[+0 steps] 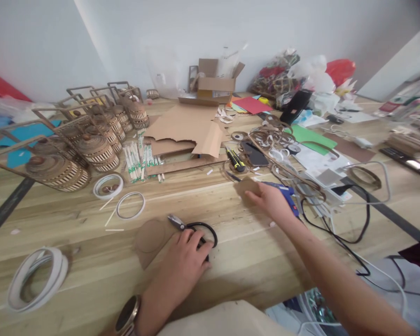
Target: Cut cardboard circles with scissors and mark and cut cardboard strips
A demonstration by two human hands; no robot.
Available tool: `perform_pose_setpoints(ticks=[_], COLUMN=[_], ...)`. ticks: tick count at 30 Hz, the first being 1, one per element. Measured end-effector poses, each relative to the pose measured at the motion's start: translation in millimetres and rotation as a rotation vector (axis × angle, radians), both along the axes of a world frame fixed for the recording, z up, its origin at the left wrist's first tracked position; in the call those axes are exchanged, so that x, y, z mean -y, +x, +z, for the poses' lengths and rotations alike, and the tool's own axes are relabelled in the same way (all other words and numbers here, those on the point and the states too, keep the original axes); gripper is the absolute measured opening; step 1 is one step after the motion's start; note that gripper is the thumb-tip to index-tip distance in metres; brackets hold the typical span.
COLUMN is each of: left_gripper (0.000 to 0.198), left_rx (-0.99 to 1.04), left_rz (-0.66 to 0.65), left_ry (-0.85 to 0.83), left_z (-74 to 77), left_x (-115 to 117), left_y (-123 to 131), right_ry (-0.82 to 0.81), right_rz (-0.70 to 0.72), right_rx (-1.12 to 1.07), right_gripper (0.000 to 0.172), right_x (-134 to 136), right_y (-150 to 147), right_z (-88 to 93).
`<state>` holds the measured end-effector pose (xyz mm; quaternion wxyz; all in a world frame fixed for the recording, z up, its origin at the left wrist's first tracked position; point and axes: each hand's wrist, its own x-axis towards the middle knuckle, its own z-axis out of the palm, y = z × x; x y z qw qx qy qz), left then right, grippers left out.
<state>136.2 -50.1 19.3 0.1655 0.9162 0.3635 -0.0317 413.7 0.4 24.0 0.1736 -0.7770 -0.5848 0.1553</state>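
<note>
My left hand [189, 254] lies low over the table, its fingers curled on the black handles of a pair of scissors [178, 223]. The scissor blades point up and to the left. Beside that hand rests a brown cardboard piece [150, 240] with a round outline on it. My right hand [268, 200] pinches a small brown cardboard piece [247, 187], whose shape is partly covered by the fingers. Just behind my right hand lies a blue glue gun [286, 193]. A yellow and black utility knife [235, 159] sits farther back.
Several woven lidded baskets with handles [98, 151] crowd the left. White rings [38, 280] lie nearer. Cardboard sheets [185, 122] and wrapped sticks [138, 161] occupy the middle. Beside a phone [255, 153] are tangled strips; black cables [350, 238] run along the right.
</note>
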Motion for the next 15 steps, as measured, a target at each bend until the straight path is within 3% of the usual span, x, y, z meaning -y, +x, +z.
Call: perform_pose_setpoints(ticks=[3, 10, 12, 15], left_gripper=[0.034, 0.034, 0.035, 0.037], left_rx=[-0.008, 0.024, 0.029, 0.031], left_rz=[0.003, 0.02, 0.024, 0.024], left_ry=[-0.026, -0.032, -0.017, 0.013], left_z=[4.7, 2.0, -2.3, -10.1], left_x=[-1.1, 0.2, 0.5, 0.1], left_y=[-4.4, -9.7, -13.5, -20.3], right_ry=[0.015, -0.056, -0.074, -0.09], right_rz=[-0.037, 0.286, 0.261, 0.119], right_rx=[0.066, -0.064, -0.036, 0.083], right_gripper=[0.017, 0.011, 0.013, 0.018], right_x=[-4.0, -22.9, -29.0, -29.8], right_y=[1.3, -95.1, -91.9, -50.7], right_z=[10.9, -5.4, -9.3, -4.4])
